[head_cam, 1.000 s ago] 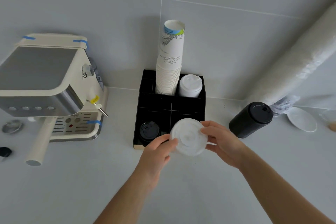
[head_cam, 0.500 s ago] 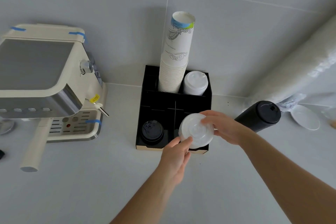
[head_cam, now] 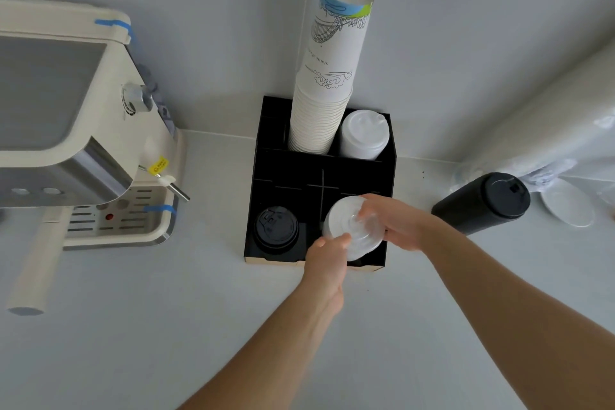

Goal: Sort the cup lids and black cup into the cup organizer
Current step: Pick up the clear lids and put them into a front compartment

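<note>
A black cup organizer (head_cam: 286,173) stands against the wall. Both hands hold a stack of clear lids (head_cam: 349,226) over its front right compartment: my left hand (head_cam: 327,260) grips the near edge, my right hand (head_cam: 396,220) the far right edge. Black lids (head_cam: 276,230) fill the front left compartment. A tall stack of white paper cups (head_cam: 327,83) and a stack of white lids (head_cam: 364,135) occupy the back row. A black cup (head_cam: 482,203) with a black lid stands on the counter to the right of the organizer.
A cream espresso machine (head_cam: 83,130) with its portafilter handle (head_cam: 36,266) stands at the left. A long plastic-wrapped sleeve (head_cam: 545,116) leans on the wall at right, with a loose white lid (head_cam: 569,206) on the counter beside the black cup.
Both hands have carried the clear lid stack forward and down from above the organizer's front edge into the front right compartment. The view has shifted closer.
</note>
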